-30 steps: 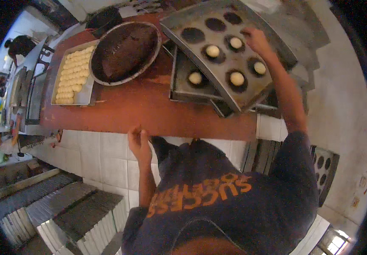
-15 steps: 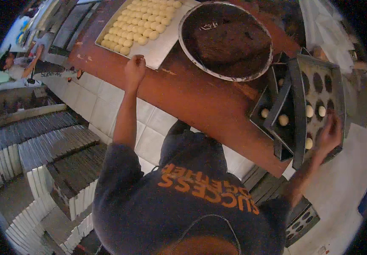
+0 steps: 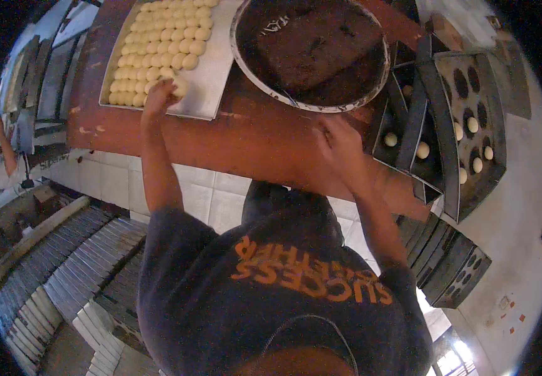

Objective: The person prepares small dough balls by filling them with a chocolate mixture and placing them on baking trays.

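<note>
A metal sheet tray [image 3: 211,94] at the far left carries many pale round dough balls [image 3: 164,47] in tight rows. My left hand [image 3: 160,99] is at its near edge, with closed fingers around a dough ball [image 3: 178,86]. Partly bent and apart, the fingers of my right hand [image 3: 341,143] hover over the table in front of a large round basin [image 3: 296,106]. No dough shows in that hand. To the right, a dark baking pan [image 3: 503,135] with round hollows holds several dough balls [image 3: 477,165].
More dark pans [image 3: 402,147] lean beside it, with a few dough balls inside. Dark brown stuff [image 3: 321,47] fills much of the basin. Beneath is a reddish-brown table [image 3: 252,144]. Stacked pans [image 3: 83,250] stand at the lower left; others [image 3: 449,263] sit low right. Another person [image 3: 1,166] is far left.
My right hand has left the hollowed pan and moved left to the basin's front; more dough balls now lie in that pan. My left hand has reached onto the dough balls and gripped one.
</note>
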`<state>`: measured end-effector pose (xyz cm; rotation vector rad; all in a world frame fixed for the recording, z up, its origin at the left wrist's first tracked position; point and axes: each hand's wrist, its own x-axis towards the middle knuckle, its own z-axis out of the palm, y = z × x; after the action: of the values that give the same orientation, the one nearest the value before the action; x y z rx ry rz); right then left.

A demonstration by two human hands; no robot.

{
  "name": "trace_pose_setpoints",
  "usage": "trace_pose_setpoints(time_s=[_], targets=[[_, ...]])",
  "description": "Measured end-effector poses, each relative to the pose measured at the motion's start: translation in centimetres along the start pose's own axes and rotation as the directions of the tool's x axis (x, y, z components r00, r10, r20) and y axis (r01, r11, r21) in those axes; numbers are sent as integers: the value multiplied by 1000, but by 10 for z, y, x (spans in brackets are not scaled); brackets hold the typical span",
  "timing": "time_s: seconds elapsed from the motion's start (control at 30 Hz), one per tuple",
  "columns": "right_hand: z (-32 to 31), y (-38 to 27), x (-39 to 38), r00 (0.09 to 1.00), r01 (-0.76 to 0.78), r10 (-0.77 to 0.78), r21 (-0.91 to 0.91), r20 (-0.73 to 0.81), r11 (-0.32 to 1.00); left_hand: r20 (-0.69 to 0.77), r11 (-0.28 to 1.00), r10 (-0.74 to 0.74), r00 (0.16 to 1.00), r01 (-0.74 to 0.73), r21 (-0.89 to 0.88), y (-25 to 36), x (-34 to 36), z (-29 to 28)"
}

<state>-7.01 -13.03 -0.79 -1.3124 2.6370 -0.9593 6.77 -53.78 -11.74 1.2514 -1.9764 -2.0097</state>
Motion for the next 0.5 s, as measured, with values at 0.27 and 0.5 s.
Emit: trace_pose_setpoints(time_s=[0.27,0.5], targets=[[49,-14,66,943,-17,117,-305,312,952,129,531,-17,991,118,-839,-47,-173,77],[-39,-34,54,946,-98,213,-412,243,906,297,632,13,955,222,-742,-64,-208,132]])
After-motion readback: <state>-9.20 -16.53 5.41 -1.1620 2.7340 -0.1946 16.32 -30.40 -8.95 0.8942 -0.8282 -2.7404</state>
